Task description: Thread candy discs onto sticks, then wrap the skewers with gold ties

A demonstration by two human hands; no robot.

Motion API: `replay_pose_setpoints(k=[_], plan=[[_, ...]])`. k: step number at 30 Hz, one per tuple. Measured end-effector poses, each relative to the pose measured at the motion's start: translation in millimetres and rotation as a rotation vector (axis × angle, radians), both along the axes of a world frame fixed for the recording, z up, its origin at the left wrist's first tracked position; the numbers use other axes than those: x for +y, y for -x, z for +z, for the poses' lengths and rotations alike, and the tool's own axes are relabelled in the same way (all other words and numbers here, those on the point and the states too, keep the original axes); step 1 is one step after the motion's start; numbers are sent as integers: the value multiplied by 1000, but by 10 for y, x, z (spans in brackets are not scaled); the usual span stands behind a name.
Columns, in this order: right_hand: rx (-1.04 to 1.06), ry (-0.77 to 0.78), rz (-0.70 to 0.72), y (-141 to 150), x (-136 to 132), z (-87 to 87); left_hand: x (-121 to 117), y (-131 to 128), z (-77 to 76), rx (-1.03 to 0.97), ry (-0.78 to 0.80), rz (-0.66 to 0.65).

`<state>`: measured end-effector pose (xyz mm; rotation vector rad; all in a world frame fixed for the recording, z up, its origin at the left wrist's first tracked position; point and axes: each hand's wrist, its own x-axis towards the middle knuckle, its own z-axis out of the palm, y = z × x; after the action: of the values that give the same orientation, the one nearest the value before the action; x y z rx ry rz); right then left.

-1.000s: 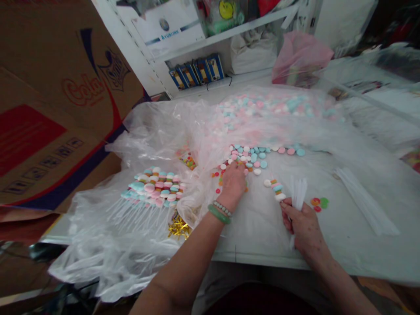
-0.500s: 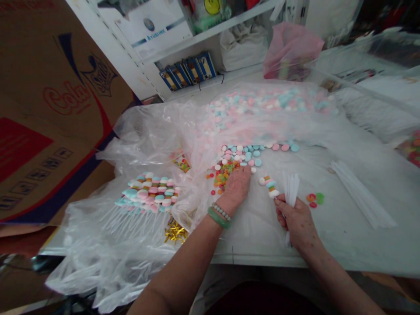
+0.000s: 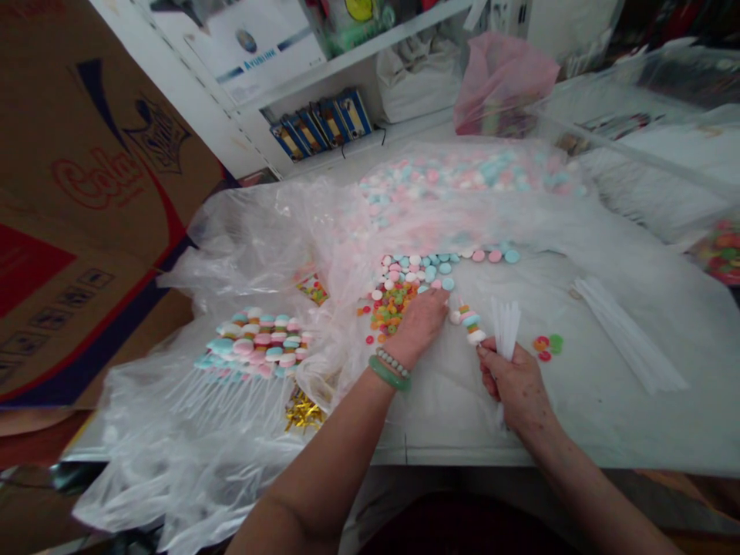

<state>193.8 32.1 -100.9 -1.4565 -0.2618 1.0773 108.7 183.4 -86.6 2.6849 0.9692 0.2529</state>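
My right hand (image 3: 514, 381) is closed round a bundle of white sticks (image 3: 506, 327) and a candy skewer (image 3: 472, 324). The skewer leans up to the left, threaded with pale marshmallows and orange-green gummy rings. Close to its top end is my left hand (image 3: 425, 320), back upward and fingers bent together; its fingertips are hidden, so what they hold cannot be made out. Loose gummy rings (image 3: 388, 312) lie beside and partly under this hand. Just beyond them are pink, white and blue marshmallows (image 3: 413, 266). A few gummy rings (image 3: 547, 345) sit right of my right hand.
Finished-looking skewers (image 3: 263, 339) are stacked on clear plastic (image 3: 144, 432) at left, beside gold twist ties (image 3: 304, 408). More white sticks (image 3: 630, 335) lie at right. A large marshmallow bag (image 3: 462, 173) spans the back. A tall cardboard box (image 3: 92, 254) stands left.
My left hand has moved slightly right, away from the gummy rings and closer to the skewer's top end. My right hand keeps its hold. The whole view has shifted a little.
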Motion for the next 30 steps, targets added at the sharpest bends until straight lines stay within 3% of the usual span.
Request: replay_pose_setpoints(k=[6, 9, 13, 15, 18, 22, 25, 27, 30], plan=[[-14, 13, -8, 1, -5, 10, -270, 245, 111, 117, 21, 139], [-23, 20, 17, -19, -28, 38, -419, 461, 140, -16, 109, 247], [-73, 43, 182, 0, -85, 107, -623, 829, 68, -219, 215, 344], [-125, 42, 293, 62, -115, 133, -729, 976, 2, -132, 165, 320], [-204, 47, 427, 196, -146, 131, -850, 1094, -82, 30, 10, 160], [-241, 68, 469, 314, -168, 110, -864, 1139, -110, 16, -20, 67], [-276, 103, 488, 324, -202, 139, -801, 1173, -91, -131, 98, 130], [-346, 130, 512, 326, -244, 162, -753, 1204, -75, -332, 244, 282], [-558, 142, 578, 366, -320, 171, -692, 1250, -44, -774, 702, 533]])
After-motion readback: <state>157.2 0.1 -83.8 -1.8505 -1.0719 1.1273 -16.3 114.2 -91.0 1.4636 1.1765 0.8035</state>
